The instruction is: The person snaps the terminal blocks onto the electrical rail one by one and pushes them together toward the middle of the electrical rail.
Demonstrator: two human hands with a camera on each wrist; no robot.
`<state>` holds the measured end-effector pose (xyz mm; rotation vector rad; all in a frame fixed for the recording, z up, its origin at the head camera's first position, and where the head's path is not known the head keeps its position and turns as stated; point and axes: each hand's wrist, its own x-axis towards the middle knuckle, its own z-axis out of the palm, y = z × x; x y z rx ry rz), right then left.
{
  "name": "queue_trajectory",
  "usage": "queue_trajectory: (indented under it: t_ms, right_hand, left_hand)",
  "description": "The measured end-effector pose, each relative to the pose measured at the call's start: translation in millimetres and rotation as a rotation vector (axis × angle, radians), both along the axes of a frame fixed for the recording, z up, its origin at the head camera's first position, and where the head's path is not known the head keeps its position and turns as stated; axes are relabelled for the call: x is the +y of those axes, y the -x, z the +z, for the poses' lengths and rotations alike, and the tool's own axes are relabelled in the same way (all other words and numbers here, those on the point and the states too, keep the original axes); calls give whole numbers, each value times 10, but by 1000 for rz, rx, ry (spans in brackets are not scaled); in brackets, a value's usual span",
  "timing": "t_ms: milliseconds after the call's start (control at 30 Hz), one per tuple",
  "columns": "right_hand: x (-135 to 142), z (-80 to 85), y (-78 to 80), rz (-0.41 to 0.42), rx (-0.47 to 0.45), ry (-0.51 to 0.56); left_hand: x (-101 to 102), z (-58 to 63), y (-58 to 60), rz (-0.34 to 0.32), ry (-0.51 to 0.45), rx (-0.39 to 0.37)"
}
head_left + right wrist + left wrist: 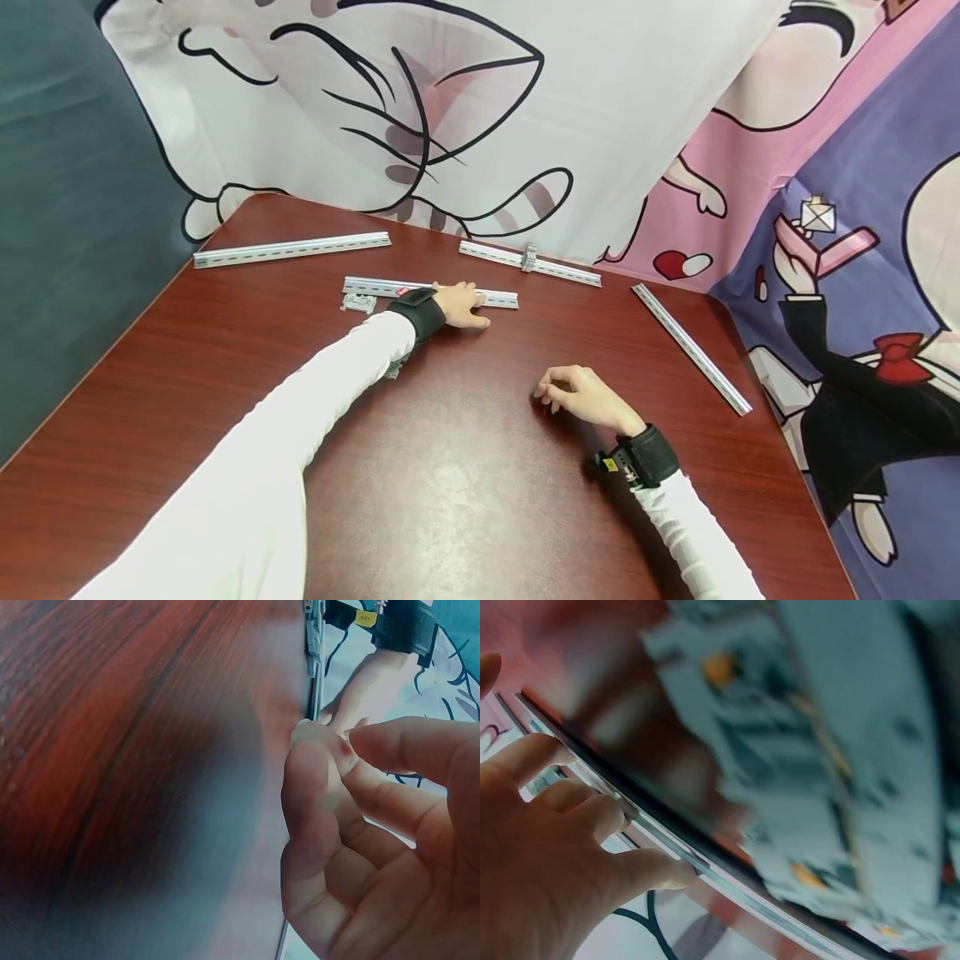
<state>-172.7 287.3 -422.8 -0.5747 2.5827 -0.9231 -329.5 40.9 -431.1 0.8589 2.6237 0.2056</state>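
Module (802,772), orange dots (719,669) perhaps, left-wrist view only

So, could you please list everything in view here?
Table: one, reddish-brown, centre
Cartoon cloth: one or more, multicoloured, behind and right
Plain cloth: one, grey-green, left
Back-left rail: one, silver, far left
Middle rail: one, silver, table's far half
Far rail: one, silver, far edge
Right rail: one, silver, right side
Mounted clip: one, grey, on far rail
Loose clip: one, grey, by middle rail
Small mark: one, red, on middle rail
Partly hidden piece, unclear: one, grey, left of centre
Wristbands: two, black, on wrists
Sleeves: two, white, on arms
Left hand: one, bare, touching middle rail
Right hand: one, bare, right of centre
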Motion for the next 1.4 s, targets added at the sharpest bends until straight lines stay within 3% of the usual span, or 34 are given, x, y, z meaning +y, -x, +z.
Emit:
queue_trajectory:
  t_ms: [333, 567, 933, 1400]
  right_hand:
    - [-16, 33, -12, 27, -15, 7]
    - [-18, 66, -38, 32, -15, 16]
    - [-10, 131, -107, 19, -39, 7]
    - [120, 199, -243, 19, -7, 9]
  left_hand:
    - [247, 5, -159, -50, 33, 16]
    - [392, 56, -273, -82, 44, -18]
    - [626, 96, -551, -148, 41, 8]
    - [933, 46, -854, -174, 22, 42]
